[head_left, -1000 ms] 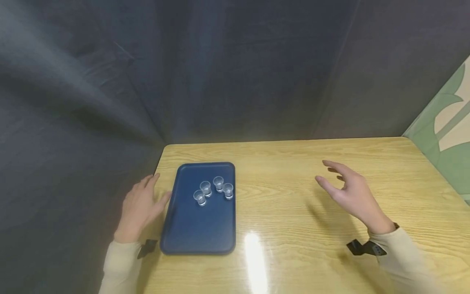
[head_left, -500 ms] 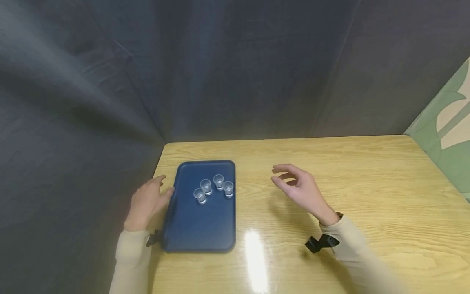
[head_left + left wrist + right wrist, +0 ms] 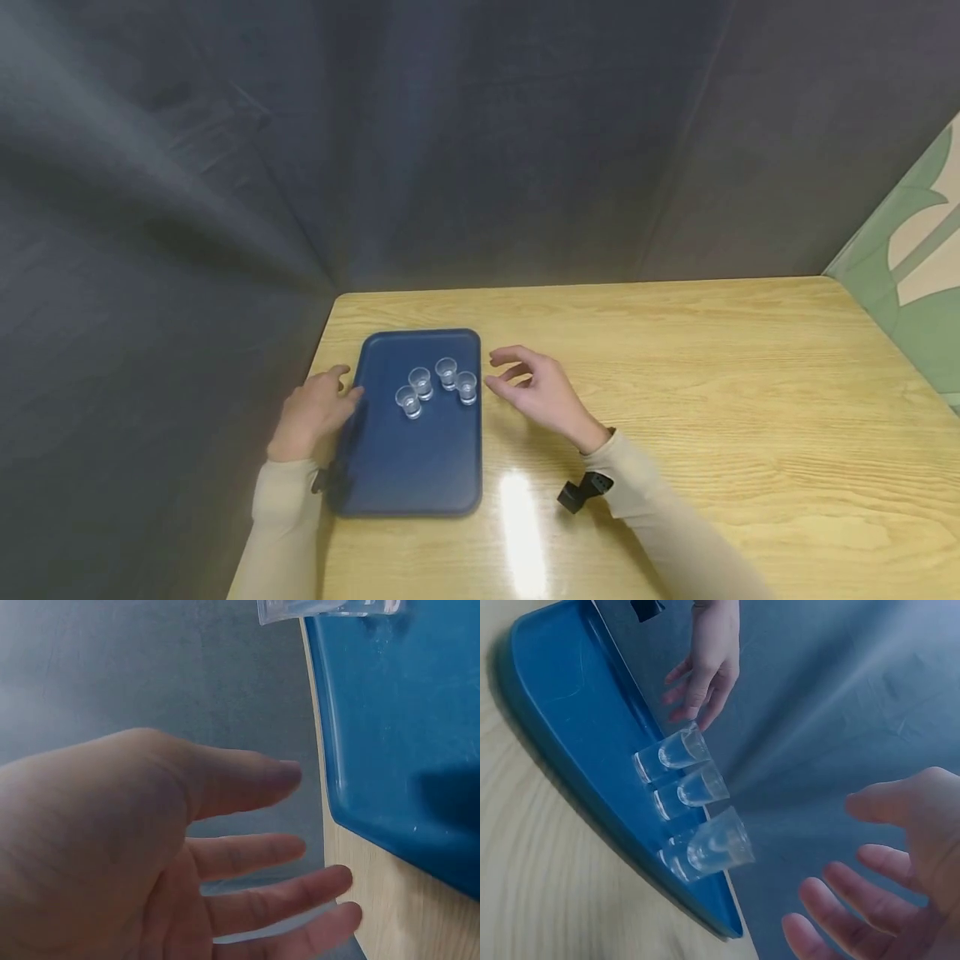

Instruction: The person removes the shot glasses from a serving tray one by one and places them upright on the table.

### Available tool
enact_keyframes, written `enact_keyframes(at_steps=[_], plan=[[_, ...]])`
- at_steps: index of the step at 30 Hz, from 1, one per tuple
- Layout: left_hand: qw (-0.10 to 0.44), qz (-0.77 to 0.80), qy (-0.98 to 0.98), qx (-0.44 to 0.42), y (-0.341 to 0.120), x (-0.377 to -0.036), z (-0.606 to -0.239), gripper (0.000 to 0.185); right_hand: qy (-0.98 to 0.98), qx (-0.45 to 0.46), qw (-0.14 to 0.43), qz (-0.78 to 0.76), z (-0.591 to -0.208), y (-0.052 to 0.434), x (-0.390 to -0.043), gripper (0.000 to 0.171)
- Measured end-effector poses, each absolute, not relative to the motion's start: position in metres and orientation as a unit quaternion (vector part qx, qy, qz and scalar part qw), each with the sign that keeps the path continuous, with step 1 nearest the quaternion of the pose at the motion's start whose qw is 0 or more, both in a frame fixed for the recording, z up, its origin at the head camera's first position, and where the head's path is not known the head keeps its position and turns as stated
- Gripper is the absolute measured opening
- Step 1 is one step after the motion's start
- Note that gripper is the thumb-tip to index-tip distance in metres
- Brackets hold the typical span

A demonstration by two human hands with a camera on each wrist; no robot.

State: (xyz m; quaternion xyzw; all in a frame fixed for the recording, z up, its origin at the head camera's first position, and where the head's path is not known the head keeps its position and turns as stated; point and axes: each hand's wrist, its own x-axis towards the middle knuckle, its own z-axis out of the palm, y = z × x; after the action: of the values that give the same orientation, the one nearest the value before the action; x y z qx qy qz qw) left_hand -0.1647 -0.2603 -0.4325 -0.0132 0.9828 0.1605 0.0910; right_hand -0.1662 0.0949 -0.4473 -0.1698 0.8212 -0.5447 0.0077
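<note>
A blue tray (image 3: 405, 467) lies at the left end of a wooden table (image 3: 712, 392). Several small clear cups (image 3: 437, 385) stand clustered on its far half, also seen as cups (image 3: 694, 825) in the right wrist view. My left hand (image 3: 315, 412) hovers at the tray's left edge (image 3: 326, 780), fingers relaxed and holding nothing. My right hand (image 3: 536, 387) hangs just right of the tray's far right side, fingers loosely spread, empty, close to the nearest cup (image 3: 467, 388).
Dark grey curtain (image 3: 450, 142) closes off the back and left of the table. A green and cream patterned wall (image 3: 915, 275) stands at the right. A bright light reflection (image 3: 521, 525) lies on the wood near the tray's front right corner.
My right hand has swept left across the table to the tray's right side. My left hand has crept slightly right toward the tray's left edge.
</note>
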Motion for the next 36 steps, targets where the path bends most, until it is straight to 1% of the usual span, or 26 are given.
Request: enact_keyframes(at_steps=[9,16,21,36], plan=[[0.126,0.155,0.98,-0.017,-0.261,-0.168,-0.441,0.057,0.824,-0.159,0.007,-0.543,-0.458,0.068,-0.176,0.042],[0.142,0.16,0.977,-0.027,-0.26,-0.169,-0.442,0.056,0.838,-0.16,0.035,-0.521,-0.467,0.057,-0.178,0.052],[0.143,0.165,0.976,-0.021,-0.26,-0.17,-0.442,0.055,0.846,-0.15,0.033,-0.51,-0.473,0.055,-0.178,0.053],[0.122,0.166,0.979,-0.011,-0.259,-0.17,-0.445,0.047,0.845,-0.138,0.045,-0.515,-0.485,0.053,-0.179,0.046]])
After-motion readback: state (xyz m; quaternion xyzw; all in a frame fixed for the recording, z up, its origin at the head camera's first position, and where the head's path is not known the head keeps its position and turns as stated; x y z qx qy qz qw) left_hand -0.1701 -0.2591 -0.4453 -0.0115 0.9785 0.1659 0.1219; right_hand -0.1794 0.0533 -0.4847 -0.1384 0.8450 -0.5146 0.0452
